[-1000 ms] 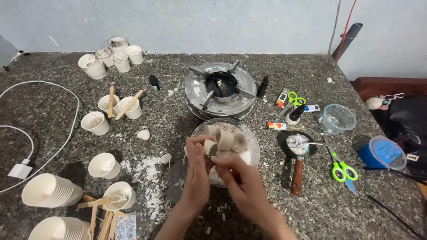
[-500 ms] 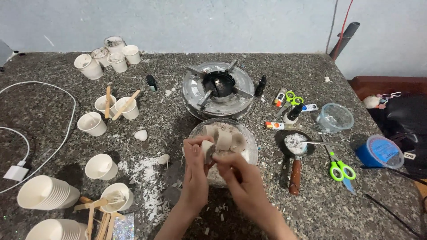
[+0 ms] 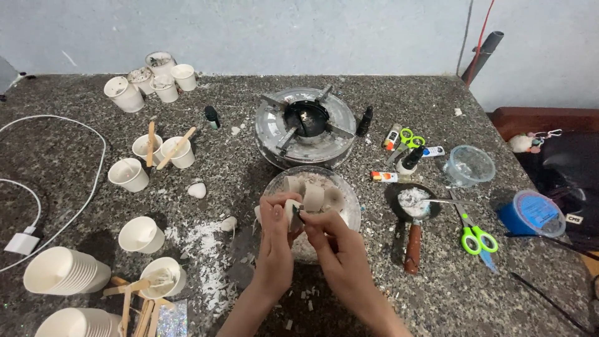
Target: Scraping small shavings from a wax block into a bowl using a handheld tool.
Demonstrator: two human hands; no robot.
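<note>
My left hand [image 3: 275, 240] holds a small pale wax cylinder [image 3: 291, 208] over the near rim of a clear glass bowl [image 3: 348, 195]. My right hand [image 3: 331, 240] grips a small dark blade [image 3: 296, 218] pressed against that cylinder. Inside the bowl lie several more pale wax cylinders [image 3: 314, 196] and white shavings. Both hands meet just in front of the bowl, above the speckled stone counter [image 3: 262, 156].
A round metal gas burner [image 3: 305, 125] stands behind the bowl. Right of it: a small black pan with white wax and a spoon [image 3: 412, 203], green scissors [image 3: 475, 237], a clear cup [image 3: 469, 165], a blue lidded tub [image 3: 531, 213]. Left: paper cups [image 3: 141, 234], cup stacks [image 3: 61, 270], wooden sticks [image 3: 176, 148], white cable [image 3: 62, 212], wax shavings [image 3: 206, 249].
My hands have stayed over the bowl's near rim, shifting only slightly as the blade works on the wax piece. Nothing else on the counter has moved.
</note>
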